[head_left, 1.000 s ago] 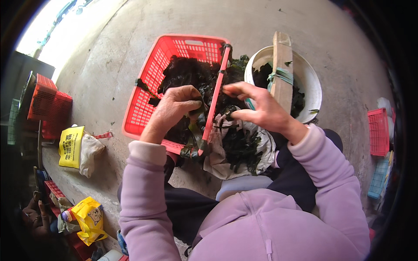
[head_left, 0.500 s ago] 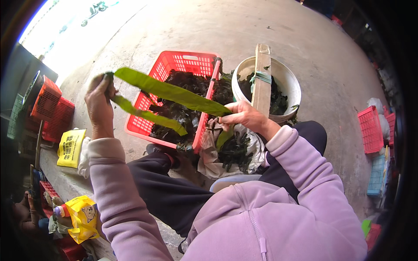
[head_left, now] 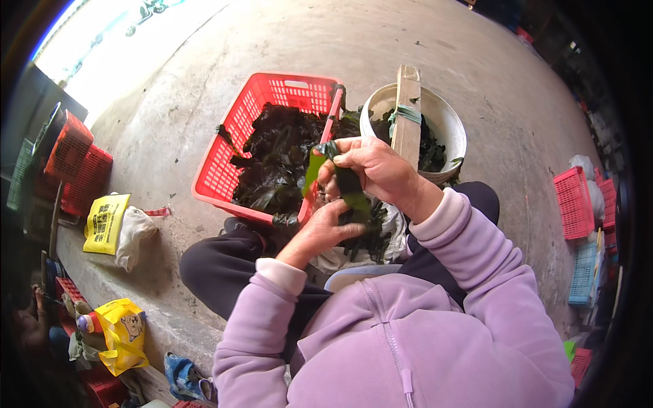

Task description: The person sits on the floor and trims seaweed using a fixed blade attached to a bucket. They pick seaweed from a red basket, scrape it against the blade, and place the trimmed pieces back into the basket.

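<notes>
- Smooth, ribbon-like seaweed strip, bent over, at the right edge of the perforated red basket.
- Right hand: pinching the strip.
- Left hand: half-curled below, grip unclear.

Glossy seaweed, matt wooden plank

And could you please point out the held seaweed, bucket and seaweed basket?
Held seaweed point(head_left: 349, 182), head view: dark hanging part.
Bucket point(head_left: 446, 128), head view: inner right wall.
Seaweed basket point(head_left: 220, 163), head view: left wall.
</notes>
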